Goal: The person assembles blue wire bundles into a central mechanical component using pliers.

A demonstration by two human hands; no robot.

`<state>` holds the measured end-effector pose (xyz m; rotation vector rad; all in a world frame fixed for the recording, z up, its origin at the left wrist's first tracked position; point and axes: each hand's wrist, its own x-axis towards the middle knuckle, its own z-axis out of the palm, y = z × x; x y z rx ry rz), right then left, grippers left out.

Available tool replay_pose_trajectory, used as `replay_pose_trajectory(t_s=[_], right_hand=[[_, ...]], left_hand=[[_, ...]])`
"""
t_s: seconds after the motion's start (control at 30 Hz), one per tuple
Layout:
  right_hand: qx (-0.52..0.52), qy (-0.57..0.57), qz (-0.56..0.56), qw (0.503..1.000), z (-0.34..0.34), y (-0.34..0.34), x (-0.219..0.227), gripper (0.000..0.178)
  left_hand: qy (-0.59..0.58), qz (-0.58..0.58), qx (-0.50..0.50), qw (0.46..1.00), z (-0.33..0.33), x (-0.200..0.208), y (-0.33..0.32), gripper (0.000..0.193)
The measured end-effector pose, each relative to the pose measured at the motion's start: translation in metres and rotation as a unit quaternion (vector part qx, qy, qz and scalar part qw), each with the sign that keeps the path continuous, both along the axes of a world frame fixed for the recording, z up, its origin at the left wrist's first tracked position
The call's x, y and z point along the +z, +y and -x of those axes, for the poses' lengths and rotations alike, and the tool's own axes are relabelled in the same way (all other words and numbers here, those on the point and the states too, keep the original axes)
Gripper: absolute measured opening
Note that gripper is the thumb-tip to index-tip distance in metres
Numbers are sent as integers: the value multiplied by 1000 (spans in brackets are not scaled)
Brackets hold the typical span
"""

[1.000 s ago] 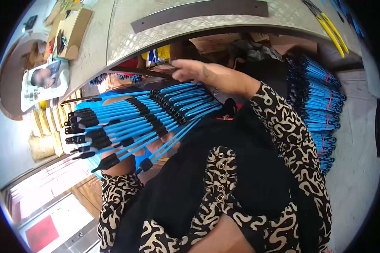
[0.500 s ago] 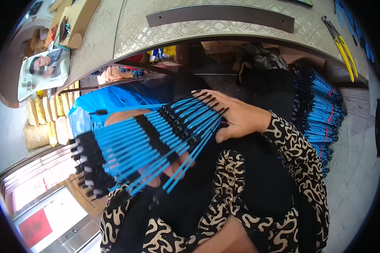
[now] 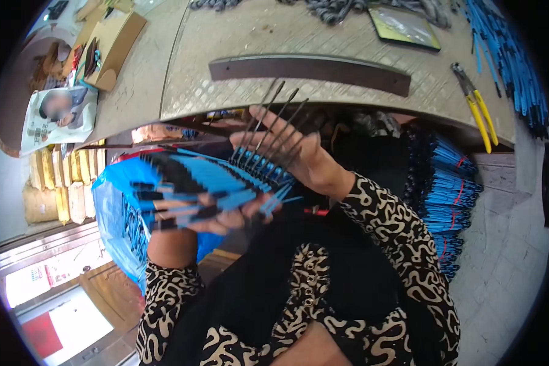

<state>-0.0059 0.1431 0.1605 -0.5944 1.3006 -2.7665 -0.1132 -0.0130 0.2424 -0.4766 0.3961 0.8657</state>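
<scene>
A bundle of thin blue rods with black ends is fanned out in front of my chest. My left hand is closed around it from below, its fingers partly hidden and blurred. Several slim black tips stick up from the bundle's far end. Beside those tips is my right hand, palm toward the bundle with its fingers stretched out. The tips cross in front of the fingers; whether they touch the palm I cannot tell.
Ahead lies a worktable with a dark curved strip, yellow-handled pliers and loose blue rods. Tied bundles of blue rods are stacked at my right. A blue plastic bag stands at my left, a cardboard box far left.
The bundle has swung toward the table and tilted, with its black tips now pointing up. My right hand has turned and lifted off the bundle's top, fingers now stretched out. The view shows more table.
</scene>
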Motion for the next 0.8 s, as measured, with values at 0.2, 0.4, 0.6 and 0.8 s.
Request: replay_pose_trajectory(t_s=[0.2, 0.4, 0.6, 0.8], right_hand=[[-170, -141, 51, 974, 61, 82, 50, 69], [-378, -170, -460, 786, 58, 237, 72, 37], [-284, -58, -881, 372, 70, 278, 60, 26], [-338, -61, -814, 468, 67, 285, 62, 21]], left_hand=[[542, -227, 216, 780, -5, 12, 41, 25], [593, -252, 239, 727, -17, -9, 55, 23], [644, -300, 235, 663, -18, -13, 53, 26], [607, -247, 244, 715, -9, -13, 54, 28]])
